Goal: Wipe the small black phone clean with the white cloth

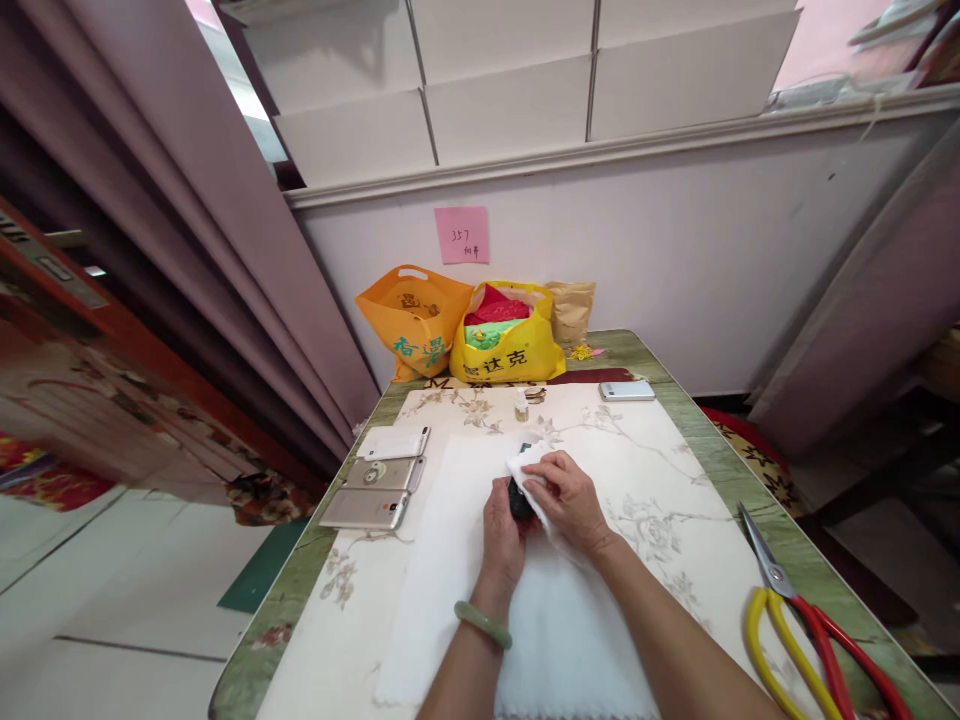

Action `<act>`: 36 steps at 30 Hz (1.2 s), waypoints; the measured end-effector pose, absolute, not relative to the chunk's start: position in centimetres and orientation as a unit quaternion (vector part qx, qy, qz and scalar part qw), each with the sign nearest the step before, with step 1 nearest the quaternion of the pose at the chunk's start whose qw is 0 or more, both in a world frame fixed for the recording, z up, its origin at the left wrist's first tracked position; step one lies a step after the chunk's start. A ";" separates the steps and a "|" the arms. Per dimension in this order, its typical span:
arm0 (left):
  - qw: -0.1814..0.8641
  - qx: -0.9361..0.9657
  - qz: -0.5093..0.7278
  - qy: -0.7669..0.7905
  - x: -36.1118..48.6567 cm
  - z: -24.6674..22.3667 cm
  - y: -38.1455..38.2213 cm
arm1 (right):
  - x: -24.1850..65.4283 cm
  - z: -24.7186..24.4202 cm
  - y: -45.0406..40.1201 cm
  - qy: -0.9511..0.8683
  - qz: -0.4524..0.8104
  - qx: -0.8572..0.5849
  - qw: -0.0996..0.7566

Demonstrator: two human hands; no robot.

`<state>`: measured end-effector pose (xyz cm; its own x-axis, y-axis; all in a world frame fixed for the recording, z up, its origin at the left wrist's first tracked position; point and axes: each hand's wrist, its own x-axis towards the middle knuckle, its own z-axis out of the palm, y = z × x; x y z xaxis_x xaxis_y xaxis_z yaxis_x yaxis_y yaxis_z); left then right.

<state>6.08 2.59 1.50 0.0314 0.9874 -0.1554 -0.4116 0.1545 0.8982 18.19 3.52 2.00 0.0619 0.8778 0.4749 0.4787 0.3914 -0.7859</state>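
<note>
A small dark object [518, 500], mostly hidden by fingers and cloth, is held over the middle of the table. My left hand [501, 530] is closed around its left side and underside; a pale green bangle [482, 624] circles that wrist. My right hand [568, 500] pinches a white cloth [529, 462] and presses it against the dark object from the right. Part of the cloth hangs below the right fingers. Beneath both hands lies a larger white cloth [442, 600], spread flat on the floral table cover.
Several phones lie about: three at left, including a gold one [364, 508], and a silver one [627, 391] at back right. Scissors [780, 580] rest at right. A small bottle [521, 408] stands before the orange bag [412, 315] and yellow bag [510, 350] by the wall.
</note>
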 end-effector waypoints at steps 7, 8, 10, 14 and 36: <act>0.668 0.318 0.539 0.403 6.2 2.1 2.5 | 18.6 2.2 3.8 -0.603 0.260 -0.487 0.576; 0.668 0.320 0.541 0.399 6.1 2.3 2.5 | 18.6 2.2 3.9 -0.574 0.273 -0.497 0.591; 0.660 0.335 0.546 0.392 6.1 2.6 2.4 | 18.6 2.0 4.1 -0.513 0.310 -0.518 0.610; 0.635 0.398 0.529 0.398 6.0 2.7 2.2 | 18.5 1.4 4.5 -0.428 0.401 -0.529 0.613; 0.642 0.499 0.408 0.415 5.9 1.3 2.4 | 19.4 1.6 5.0 -0.254 0.505 -0.521 0.640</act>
<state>5.87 2.40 1.26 0.3226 0.9381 -0.1262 -0.1098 0.1695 0.9794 19.45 5.02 1.57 0.3618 0.9104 -0.2005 -0.3817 -0.0515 -0.9228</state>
